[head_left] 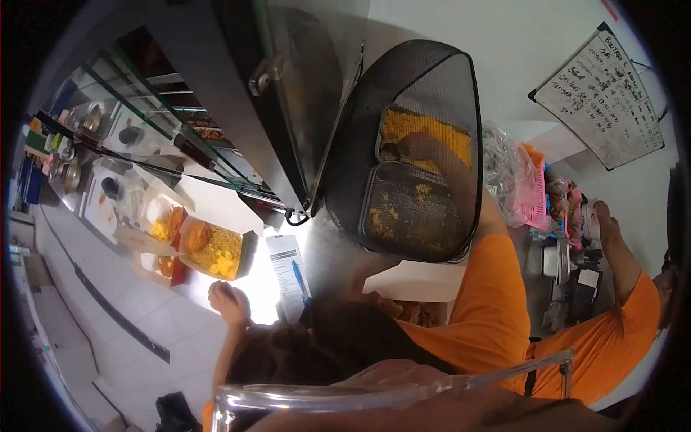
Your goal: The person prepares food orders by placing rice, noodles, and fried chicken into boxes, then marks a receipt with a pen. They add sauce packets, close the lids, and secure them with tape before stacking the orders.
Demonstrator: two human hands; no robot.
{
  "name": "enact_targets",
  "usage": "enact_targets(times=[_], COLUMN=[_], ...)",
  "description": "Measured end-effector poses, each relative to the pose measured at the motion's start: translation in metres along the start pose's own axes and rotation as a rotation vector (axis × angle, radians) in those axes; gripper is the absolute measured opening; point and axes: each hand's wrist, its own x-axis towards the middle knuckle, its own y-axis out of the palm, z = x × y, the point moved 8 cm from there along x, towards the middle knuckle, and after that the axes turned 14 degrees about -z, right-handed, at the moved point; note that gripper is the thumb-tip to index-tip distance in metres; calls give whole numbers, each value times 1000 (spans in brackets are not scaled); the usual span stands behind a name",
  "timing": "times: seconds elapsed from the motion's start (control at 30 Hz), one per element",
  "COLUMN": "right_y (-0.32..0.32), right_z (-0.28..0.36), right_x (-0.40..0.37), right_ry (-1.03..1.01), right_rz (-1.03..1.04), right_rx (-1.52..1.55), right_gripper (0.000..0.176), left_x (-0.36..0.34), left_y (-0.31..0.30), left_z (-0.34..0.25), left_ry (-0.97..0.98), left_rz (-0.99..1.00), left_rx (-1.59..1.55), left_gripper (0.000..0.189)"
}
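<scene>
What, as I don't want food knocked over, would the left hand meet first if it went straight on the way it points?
Probably the larger open food box, just ahead of the left hand; the hand's height is unclear, so it might pass above.

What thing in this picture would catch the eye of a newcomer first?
Probably the bright yellow food right of the centre, seen through a dark mesh cover, where a hand reaches in. After that, perhaps the open boxes of food beside the strong light at the left, and the handwritten whiteboard tilted at the upper right.
</scene>
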Motion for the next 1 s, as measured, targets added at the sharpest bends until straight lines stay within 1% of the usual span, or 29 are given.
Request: enact_targets(times=[0.1, 0.2, 0.3, 0.4, 0.47, 0.5, 0.53, 0.57, 0.6, 0.63, 0.67, 0.7, 0.73, 0.77, 0.8, 0.83, 0.87, 0.93, 1.0], right_y=[21, 18, -7, -40, -75, -78, -77, -77, -114, -115, -102, -128, -132, -130, -147, -148, -156, -150, -155], right_z=[-46, -60, -63, -64, -39, -73, -65, -52, 11, -3, -5, 41, 54, 57, 95, 107, 129, 142, 154], right_x=[-15, -53, -99, -165, -218, -245, -272, -302, -329, -354, -379, -391, -410, -431, -432, -440, -439, -439, -442], right_ry=[319, 552, 775, 956, 938, 553, 757, 959, 1206, 1090, 1029, 1061, 1108, 1111, 1165, 1194, 1254, 1097, 1054], right_rz=[48, 31, -348, -502, -613, -874, -758, -632, -727, -629, -732, -810, -768, -790, -896, -911, -884, -801, -836], right_rx=[419, 936, 1306, 1272, 1294, 867, 927, 977, 1057, 702, 1015, 1075, 1083, 1115, 1092, 1091, 1043, 1261, 1274], right_gripper=[29, 29, 23, 20, 19, 19, 16, 14, 16, 18, 20, 20, 20, 26, 28, 27, 24, 22, 21], left_x=[-1, -1, -3, 1, 0, -3, -5, -4, -4, -9, -5, -6, -7, -6, -6, -6, -7, -8, -10], left_y=[2, 0, 0, -6, -11, -7, -5, -4, -4, -3, -11, -13, -11, -7, -8, -9, -10, -13, -16], left_z=[2, 2, 6, 1, 0, 4, 10, 13, 15, 21, 15, 15, 20, 24, 25, 24, 27, 28, 29], left_ry=[-13, -28, -30, -28, -17, -13, -16, -36, -65, -53, -52, 4, -10, -33, -36, -30, -36, 5, 33], left_rz=[0, 5, 8, -24, -38, -45, -56, -17, 20, -80, -45, -87, -91, -40, -14, 36, 63, 81, 96], left_rx=[-11, -15, -24, -57, -73, -113, -142, -196, -239, -262, -258, -285, -311, -325, -340, -319, -332, -353, -376], left_gripper=[39, 40, 39, 35, 32, 33, 33, 35, 36, 35, 34, 35, 38, 40, 41, 44, 46, 46, 46])
